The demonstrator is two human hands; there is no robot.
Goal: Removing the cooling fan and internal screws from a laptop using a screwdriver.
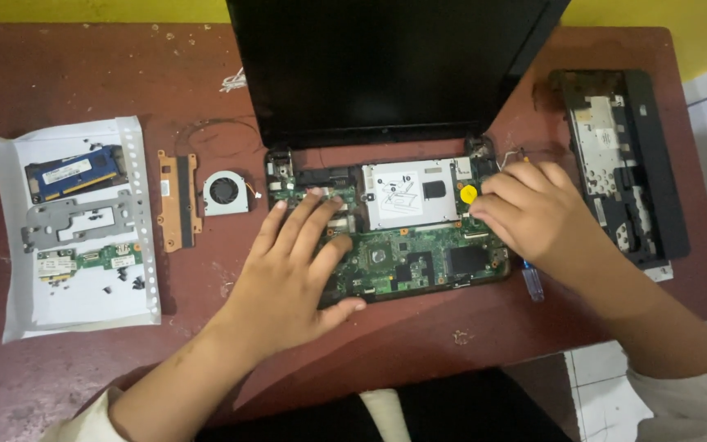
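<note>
We have the laptop (pixel 386 237) stripped open mid-surface, fan (pixel 224 193) and small boards (pixel 83 260) already out; left hand (pixel 288 270) lies flat, fingers apart, right hand (pixel 533 214) curled over the circuit board (pixel 419 258), still seated.

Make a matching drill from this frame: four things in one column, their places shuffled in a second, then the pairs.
Things:
1. cooling fan
2. memory module
3. left hand
4. detached cover panel

Places:
A. far right of the table
B. flat on the green motherboard
C. on the white paper
D. on bare table beside the copper heatsink

Pairs: 1-D, 2-C, 3-B, 4-A
</note>
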